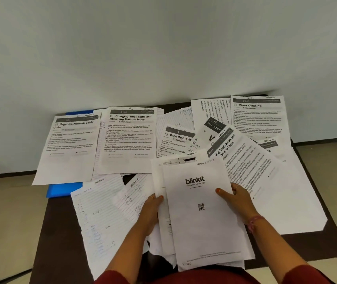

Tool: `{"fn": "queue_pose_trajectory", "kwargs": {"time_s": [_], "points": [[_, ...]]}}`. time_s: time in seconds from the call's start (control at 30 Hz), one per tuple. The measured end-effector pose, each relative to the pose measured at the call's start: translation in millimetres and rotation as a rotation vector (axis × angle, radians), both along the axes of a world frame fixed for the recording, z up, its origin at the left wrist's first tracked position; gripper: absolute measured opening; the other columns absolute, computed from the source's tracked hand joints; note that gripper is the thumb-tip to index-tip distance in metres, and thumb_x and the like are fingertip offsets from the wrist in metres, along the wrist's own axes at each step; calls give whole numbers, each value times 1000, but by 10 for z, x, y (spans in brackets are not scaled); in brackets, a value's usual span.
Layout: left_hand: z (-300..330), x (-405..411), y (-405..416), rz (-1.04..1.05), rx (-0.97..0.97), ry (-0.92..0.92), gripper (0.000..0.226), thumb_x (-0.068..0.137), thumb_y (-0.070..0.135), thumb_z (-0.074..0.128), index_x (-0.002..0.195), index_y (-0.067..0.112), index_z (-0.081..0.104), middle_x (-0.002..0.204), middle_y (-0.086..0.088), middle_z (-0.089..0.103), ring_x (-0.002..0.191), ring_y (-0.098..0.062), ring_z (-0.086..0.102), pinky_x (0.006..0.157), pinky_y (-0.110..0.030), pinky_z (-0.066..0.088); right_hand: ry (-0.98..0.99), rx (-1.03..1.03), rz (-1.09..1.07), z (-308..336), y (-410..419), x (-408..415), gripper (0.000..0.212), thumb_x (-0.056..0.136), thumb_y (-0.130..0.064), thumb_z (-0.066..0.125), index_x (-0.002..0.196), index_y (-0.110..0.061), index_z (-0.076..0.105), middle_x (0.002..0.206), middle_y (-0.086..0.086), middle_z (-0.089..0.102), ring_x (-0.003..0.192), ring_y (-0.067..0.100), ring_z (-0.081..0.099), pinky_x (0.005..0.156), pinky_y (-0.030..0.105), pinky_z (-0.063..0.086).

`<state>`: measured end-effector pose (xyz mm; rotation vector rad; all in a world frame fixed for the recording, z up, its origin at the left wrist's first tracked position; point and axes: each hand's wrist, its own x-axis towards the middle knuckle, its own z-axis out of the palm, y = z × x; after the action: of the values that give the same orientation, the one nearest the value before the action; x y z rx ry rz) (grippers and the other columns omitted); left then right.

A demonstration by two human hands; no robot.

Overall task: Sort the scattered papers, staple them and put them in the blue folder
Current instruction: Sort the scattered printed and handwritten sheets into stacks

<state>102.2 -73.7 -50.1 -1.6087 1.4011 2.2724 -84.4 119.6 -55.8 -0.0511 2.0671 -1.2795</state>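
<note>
Two hands: both hold one small stack of white printed sheets (202,218) at the near middle of the dark brown worktop (61,232).
Left hand (151,210): grips the stack's left edge, thumb on top of the paper, the other fingers hidden beneath.
Right hand (236,198): grips the stack's right edge, thumb lying on the top sheet, a ring on one finger, a pink thread band at the wrist.
Top sheet of the stack: white, with the word "blinkit" and a small QR code printed on it.
Blue plastic folder (64,189): lies flat at the far left of the worktop, mostly covered by the white sheet headed "Organize Network Cable Coils" (69,148); one corner shows at its near side and a strip at the far edge.
Scattered papers: the white sheet headed "Charging Small Items and Returning Them to Place" (128,140) lies just right of the coils sheet; the white sheet headed "Mirror Cleaning" (257,117) lies at the far right; overlapping printed sheets fill the space between them.
Lined handwritten sheets (102,212): spread near the left hand, partly overlapping each other.
Large blank white sheet (298,201): lies right of the right hand, overhanging the worktop's right edge.
Backdrop: a pale grey wall (163,48) rises behind the worktop.
</note>
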Motion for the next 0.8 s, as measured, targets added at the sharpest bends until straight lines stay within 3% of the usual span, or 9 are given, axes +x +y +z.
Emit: {"fn": "queue_pose_trajectory", "kwargs": {"time_s": [0.07,0.1,0.2,0.27,0.43,0.57,0.8], "points": [[34,-23,5,-9,-10,-11,22,99,14,44,108,9,63,101,-9,70,90,-19,66,71,-26,54,4,17,15,-22,-59,-40,28,80,-23,76,105,-16,67,101,0,71,87,18,69,73,33,59],[13,-31,9,-9,-15,-24,22,98,16,44,107,10,63,104,-10,69,93,-20,66,77,-28,54,8,35,24,-44,-91,-63,30,79,-25,77,105,-15,66,101,1,71,88,20,69,77,39,59],[-36,-43,29,-10,-62,-101,40,97,37,44,130,15,53,129,-3,58,117,-21,54,106,-41,41,17,51,7,-65,-207,-95,34,76,-25,79,104,-10,64,100,6,71,88,23,68,79,40,57],[-69,-45,36,-19,-62,-110,52,97,50,41,139,21,46,137,3,52,124,-19,49,110,-44,35,36,54,-14,-62,-292,-97,34,76,-24,79,102,-10,63,101,8,70,90,25,67,79,41,57],[-20,-76,43,-16,-104,-52,47,94,56,44,119,20,62,113,2,68,105,-17,63,100,-40,46,65,75,-28,-70,-437,-95,40,76,-23,79,108,-10,59,107,10,66,96,27,64,85,43,54],[-102,-55,35,11,-103,-35,39,90,41,61,118,13,58,112,-2,68,103,-19,65,96,-39,51,107,122,-11,-113,-494,-65,49,77,-24,78,117,-8,55,113,9,63,100,24,60,88,40,50],[-177,-42,40,-27,-157,-34,32,94,30,58,123,15,57,115,-2,66,104,-18,64,96,-41,51,158,163,33,-69,-544,28,48,81,-22,74,122,-7,53,108,3,59,99,21,56,86,31,46]]}}
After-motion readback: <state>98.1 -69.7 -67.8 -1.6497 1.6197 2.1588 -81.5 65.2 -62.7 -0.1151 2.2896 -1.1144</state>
